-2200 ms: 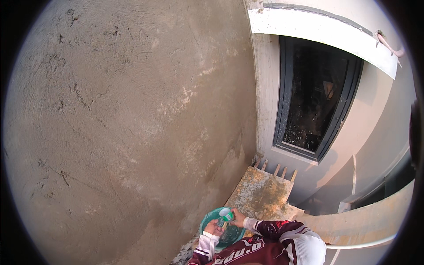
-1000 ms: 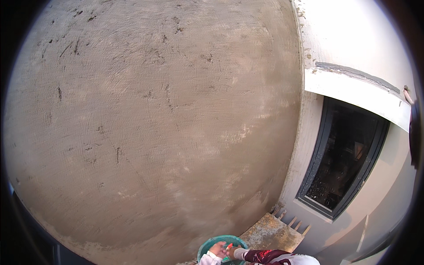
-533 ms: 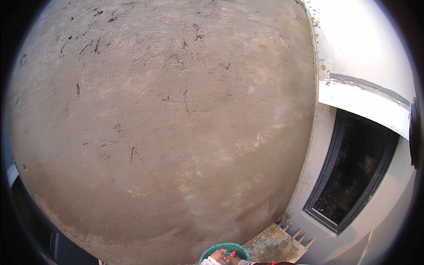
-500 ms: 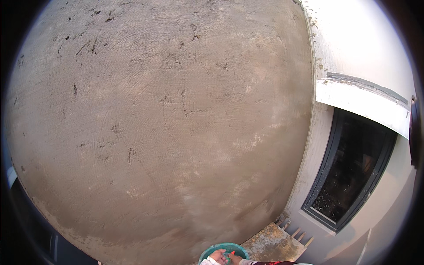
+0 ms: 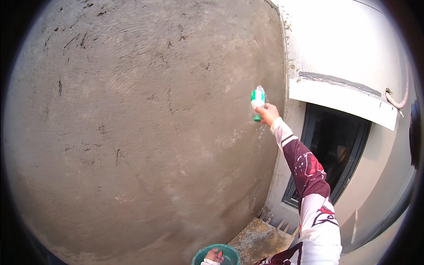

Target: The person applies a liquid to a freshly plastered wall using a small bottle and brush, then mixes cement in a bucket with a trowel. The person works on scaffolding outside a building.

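Note:
My right hand (image 5: 267,113) is raised in front of the plastered wall (image 5: 176,132), closed around a small green-and-white plastic bottle (image 5: 257,100). Water drops fly about the bottle's upper end and fall below it along the wall. Down at the lower edge, a green bucket (image 5: 235,252) holds what looks like water. Over the bucket is my left hand (image 5: 212,255), its fingers curled. A small orange-red thing (image 5: 220,254) shows right beside those fingers; what the hand grips is too small to make out.
A stained board (image 5: 251,238) lies to the right of the bucket, with several wooden slat ends (image 5: 281,224) sticking out behind it. Farther right is a dark-framed window (image 5: 333,150) under a white ledge (image 5: 340,99). A hose-like pipe (image 5: 399,104) juts from the white wall.
My right hand has come up from the bucket to the wall's right side, now with the bottle in it. My left hand stays at the bucket. The whole view has shifted slightly to the right.

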`<state>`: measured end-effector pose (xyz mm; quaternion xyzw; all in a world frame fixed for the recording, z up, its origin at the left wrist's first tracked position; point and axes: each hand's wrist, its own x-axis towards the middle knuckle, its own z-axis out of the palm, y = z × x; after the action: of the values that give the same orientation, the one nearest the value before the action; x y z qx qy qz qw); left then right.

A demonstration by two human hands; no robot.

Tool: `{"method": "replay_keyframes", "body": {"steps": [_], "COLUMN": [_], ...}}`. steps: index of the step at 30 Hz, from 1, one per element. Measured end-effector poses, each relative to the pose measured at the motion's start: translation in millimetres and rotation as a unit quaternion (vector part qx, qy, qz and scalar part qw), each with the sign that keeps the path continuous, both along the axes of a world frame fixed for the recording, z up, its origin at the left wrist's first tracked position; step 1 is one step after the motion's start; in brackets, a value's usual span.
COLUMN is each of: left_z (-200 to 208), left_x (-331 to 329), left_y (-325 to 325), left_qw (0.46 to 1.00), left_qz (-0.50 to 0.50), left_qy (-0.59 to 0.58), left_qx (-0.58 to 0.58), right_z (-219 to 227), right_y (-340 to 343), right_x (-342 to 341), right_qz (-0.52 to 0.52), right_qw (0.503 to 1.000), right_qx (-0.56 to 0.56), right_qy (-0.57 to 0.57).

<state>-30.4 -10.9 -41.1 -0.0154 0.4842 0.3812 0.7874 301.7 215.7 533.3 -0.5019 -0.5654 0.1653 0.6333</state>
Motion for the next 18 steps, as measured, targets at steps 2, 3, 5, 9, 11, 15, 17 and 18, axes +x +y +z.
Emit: {"method": "replay_keyframes", "body": {"steps": [2,3,5,9,11,15,17,18], "left_z": [1,2,4,8,11,51,58,61], "left_x": [5,4,-3,-19,-26,-2,3,-6], "left_y": [-1,-1,-3,-11,-15,-15,-10,-10], "left_qw": [1.000,1.000,1.000,1.000,0.999,0.999,0.999,0.997], "left_qz": [-0.004,-0.003,0.005,0.030,0.044,0.042,0.006,-0.002], "left_qy": [0.002,0.002,0.005,0.002,0.002,-0.004,-0.034,-0.045], "left_qx": [0.000,-0.001,-0.001,0.003,0.005,0.001,0.032,0.063], "right_z": [165,186,182,68,-47,-317,-412,-434], "right_y": [-44,-50,-61,-68,-66,-99,-138,-160], "right_x": [-17,-23,-36,-73,-94,-121,-143,-167], "right_qz": [0.020,0.003,-0.003,0.108,0.162,0.358,0.405,0.416], "right_qw": [0.999,0.999,0.990,0.936,0.868,0.763,0.718,0.676], "right_qx": [0.046,0.028,-0.019,-0.129,-0.119,-0.236,-0.270,-0.313], "right_qy": [-0.016,-0.035,-0.136,-0.308,-0.454,-0.484,-0.497,-0.522]}}
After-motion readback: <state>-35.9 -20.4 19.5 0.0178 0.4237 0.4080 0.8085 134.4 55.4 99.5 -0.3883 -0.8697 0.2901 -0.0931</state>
